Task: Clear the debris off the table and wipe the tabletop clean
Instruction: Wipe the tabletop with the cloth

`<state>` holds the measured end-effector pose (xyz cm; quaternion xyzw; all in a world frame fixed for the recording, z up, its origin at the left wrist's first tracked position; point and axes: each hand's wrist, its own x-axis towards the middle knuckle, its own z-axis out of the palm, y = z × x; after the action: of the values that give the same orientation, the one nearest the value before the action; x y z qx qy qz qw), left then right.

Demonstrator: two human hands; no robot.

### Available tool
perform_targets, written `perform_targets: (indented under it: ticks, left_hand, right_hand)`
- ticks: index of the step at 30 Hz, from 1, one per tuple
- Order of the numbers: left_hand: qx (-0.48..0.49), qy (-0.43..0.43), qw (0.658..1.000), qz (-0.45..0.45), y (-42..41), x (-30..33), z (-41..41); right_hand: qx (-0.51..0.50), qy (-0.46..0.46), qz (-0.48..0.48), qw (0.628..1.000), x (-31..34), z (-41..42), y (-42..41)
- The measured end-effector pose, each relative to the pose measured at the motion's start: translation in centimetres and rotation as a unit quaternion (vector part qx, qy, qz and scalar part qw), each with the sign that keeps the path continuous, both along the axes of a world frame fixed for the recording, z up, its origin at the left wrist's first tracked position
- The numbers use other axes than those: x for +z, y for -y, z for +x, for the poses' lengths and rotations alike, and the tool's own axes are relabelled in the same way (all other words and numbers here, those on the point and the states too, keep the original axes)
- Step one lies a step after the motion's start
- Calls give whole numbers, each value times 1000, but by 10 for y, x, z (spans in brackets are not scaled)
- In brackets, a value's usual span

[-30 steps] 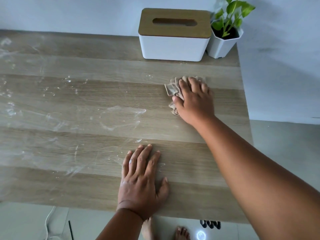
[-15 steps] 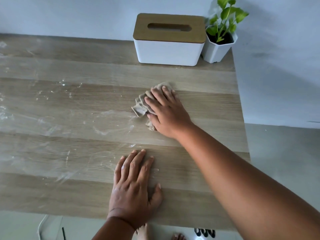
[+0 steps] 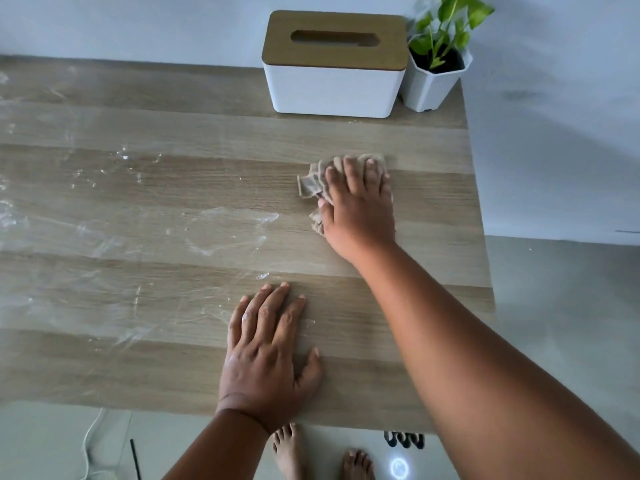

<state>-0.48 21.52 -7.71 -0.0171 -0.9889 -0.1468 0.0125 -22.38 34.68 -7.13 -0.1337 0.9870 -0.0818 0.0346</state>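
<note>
1. Two hands are on the bench (image 3: 104,368): my right hand (image 3: 358,209) presses a crumpled grey cloth (image 3: 310,183) flat against the wood, and my left hand (image 3: 268,355) lies palm down near the front edge.
2. My right fingers (image 3: 349,174) are fairly straight and close together on top of the cloth, pushing it rather than gripping it; whether my thumb hooks round its edge I cannot tell. My left fingers (image 3: 273,310) are straight and slightly spread, holding nothing.
3. The cloth sits on the right part of the bench, near the tissue box (image 3: 334,84) but apart from it, with folds sticking out to the left of my hand.
4. White smears and specks (image 3: 228,230) cover the middle and left of the bench, while the wood around the cloth looks cleaner, so I judge the wiping is well short of done.
5. To do this step well, I think I should keep even pressure on the cloth, sweep in overlapping strokes toward the smeared patch, and move my left hand aside so the strip beneath it gets wiped too.
6. I would also refold the cloth if it only spreads the residue.
7. The tissue box has a wooden lid with a slot; no tissue shows through it.
8. Beside it, touching or nearly so, a white pot (image 3: 433,84) holds dark soil and a small leafy green plant (image 3: 446,26).
</note>
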Motion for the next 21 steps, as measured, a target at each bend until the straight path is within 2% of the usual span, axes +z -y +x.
perform_targets:
  ticks: [4,6,8,10,14,17,21]
  left_hand:
    - [-2,2,1000,2,1,0,0]
    - [-2,3,1000,6,1,-1,0]
    - [1,5,1000,8,2,-1,0]
    - [2,6,1000,9,1,0,0]
    - [1,11,1000,7,1,1,1]
    - [4,11,1000,4,0,3,0]
    - [8,6,1000,7,-2,5,0]
  right_hand:
    - [115,5,8,993,-1,59,-31]
    - [142,-3,12,990,-3,80,-62]
    - [121,-7,11,993,-3,87,-93]
    - [57,-9,4,998,-1,87,-106]
    - [-56,-18,27,998,-2,84,-73]
    - [-79,-7,32,996,-2,84,-44]
    - [-40,-15,6,999,-4,111,-21]
